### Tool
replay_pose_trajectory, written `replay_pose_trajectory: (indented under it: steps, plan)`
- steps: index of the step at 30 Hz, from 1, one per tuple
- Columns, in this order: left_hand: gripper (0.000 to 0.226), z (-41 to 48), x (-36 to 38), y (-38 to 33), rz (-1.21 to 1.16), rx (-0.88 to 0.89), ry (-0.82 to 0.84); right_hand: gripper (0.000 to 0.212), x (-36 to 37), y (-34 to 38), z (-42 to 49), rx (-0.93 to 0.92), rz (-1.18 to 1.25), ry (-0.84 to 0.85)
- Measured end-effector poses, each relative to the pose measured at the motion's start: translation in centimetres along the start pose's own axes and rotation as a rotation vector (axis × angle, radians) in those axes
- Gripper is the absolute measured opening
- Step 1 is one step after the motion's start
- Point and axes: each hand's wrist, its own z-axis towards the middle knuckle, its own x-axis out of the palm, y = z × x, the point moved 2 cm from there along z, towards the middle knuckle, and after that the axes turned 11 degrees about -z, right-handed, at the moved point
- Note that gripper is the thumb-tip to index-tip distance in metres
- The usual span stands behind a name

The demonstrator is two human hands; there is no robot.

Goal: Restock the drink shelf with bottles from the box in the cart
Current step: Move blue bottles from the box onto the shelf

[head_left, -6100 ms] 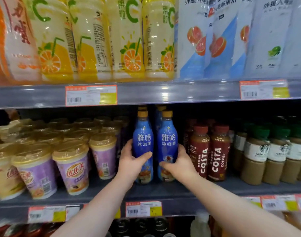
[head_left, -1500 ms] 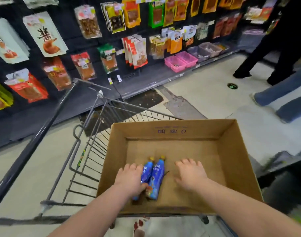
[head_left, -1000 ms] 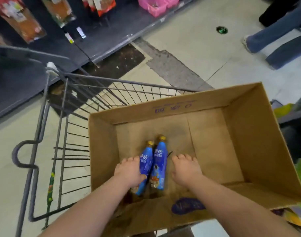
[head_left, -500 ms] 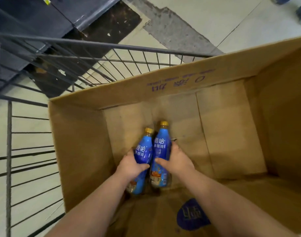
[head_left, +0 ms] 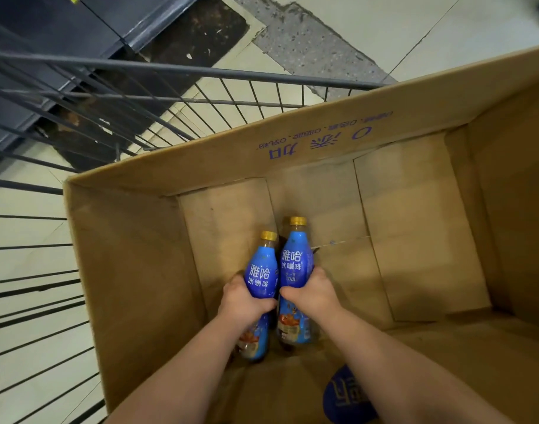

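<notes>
On the left are the grey wires of the cart [head_left: 78,65]. The brown box [head_left: 133,286] sits inside it. Low down in the box, near its left wall, the left grip [head_left: 243,301] is curled tight round a blue bottle [head_left: 260,276] with a gold cap. Right next to it is a second blue bottle [head_left: 294,264], and the right grip [head_left: 312,296] is wrapped round its middle. Both caps point away from the person. I cannot tell if the bottles are off the box bottom yet or resting on it. Further right, the box bottom is just bare cardboard.

This looks like the picking-up step, with one bottle in each grip. They may be the last two in the box. Next, both bottles need to come straight up and over the box wall without bumping it. Then the person has to turn to the drink shelf, which is not in the picture, and stand them up there.
</notes>
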Motion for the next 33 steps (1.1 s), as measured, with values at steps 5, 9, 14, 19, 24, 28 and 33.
replay_pose_trajectory:
  steps: [5,9,14,19,24,28,33]
  plan:
    - [0.079,-2.2,0.0,-1.2,-0.017,0.072,0.023,0.064,-2.7,-0.6,-2.2,-0.025,-0.076,-0.046]
    - [0.067,-4.8,-0.8,-3.6,-0.052,0.14,0.041,0.058,-5.6,0.1,-5.5,-0.044,-0.043,-0.112]
    - [0.068,-8.2,-1.9,-7.6,-0.134,0.267,0.063,0.053,-9.4,1.3,-10.3,-0.1,0.087,-0.2]
    - [0.055,-11.7,-1.9,-11.7,-0.191,0.402,0.073,0.05,-13.1,1.6,-15.1,-0.14,0.182,-0.329]
    - [0.048,-16.2,-0.7,-15.4,-0.189,0.551,0.103,0.047,-16.7,0.0,-19.7,-0.187,0.288,-0.468]
    - [0.05,-20.7,1.4,-17.3,-0.194,0.635,0.179,0.049,-19.2,-2.8,-23.9,-0.196,0.409,-0.56]
    - [0.044,-27.5,6.0,-18.5,-0.189,0.768,0.292,0.049,-21.5,-8.9,-29.9,-0.206,0.52,-0.7]
